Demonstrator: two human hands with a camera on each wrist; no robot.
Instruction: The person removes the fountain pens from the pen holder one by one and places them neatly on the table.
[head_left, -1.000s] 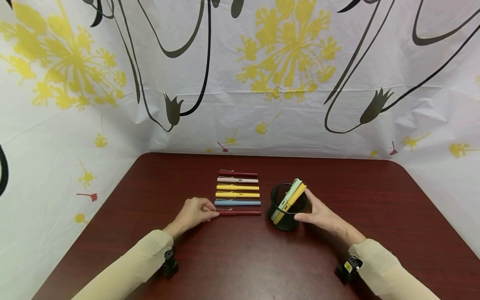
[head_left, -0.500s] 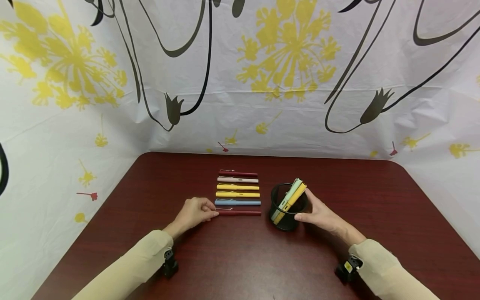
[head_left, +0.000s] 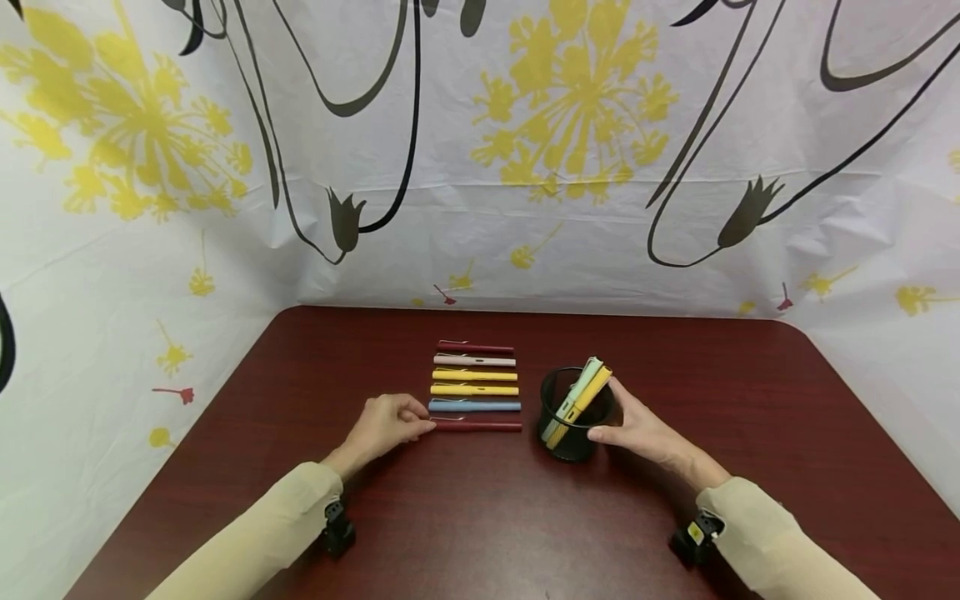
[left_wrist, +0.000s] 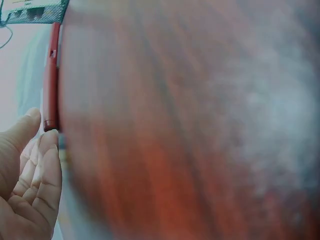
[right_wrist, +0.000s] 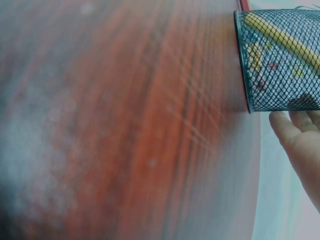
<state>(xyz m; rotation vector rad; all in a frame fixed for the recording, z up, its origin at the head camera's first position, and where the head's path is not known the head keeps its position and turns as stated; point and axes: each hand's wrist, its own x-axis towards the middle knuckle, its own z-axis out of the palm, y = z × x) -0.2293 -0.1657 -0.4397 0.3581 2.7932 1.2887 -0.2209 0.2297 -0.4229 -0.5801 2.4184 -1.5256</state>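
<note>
Several pens lie in a stacked row on the table, from a dark red pen (head_left: 476, 347) at the back through pink, two yellow and a blue pen (head_left: 474, 406) to the nearest dark red pen (head_left: 483, 427). My left hand (head_left: 386, 425) has its fingertips right at the left end of that nearest pen, thumb and fingers apart in the left wrist view. My right hand (head_left: 648, 429) holds the right side of a black mesh pen cup (head_left: 573, 446), thumb in front and fingers behind. A mint green pen (head_left: 581, 387) and a yellow pen (head_left: 592, 393) lean inside it.
The dark reddish wooden table (head_left: 480, 533) has rounded far corners. A white curtain (head_left: 450, 167) with yellow and grey plant prints hangs behind and beside it. Each sleeve cuff carries a small black wrist camera (head_left: 339, 527).
</note>
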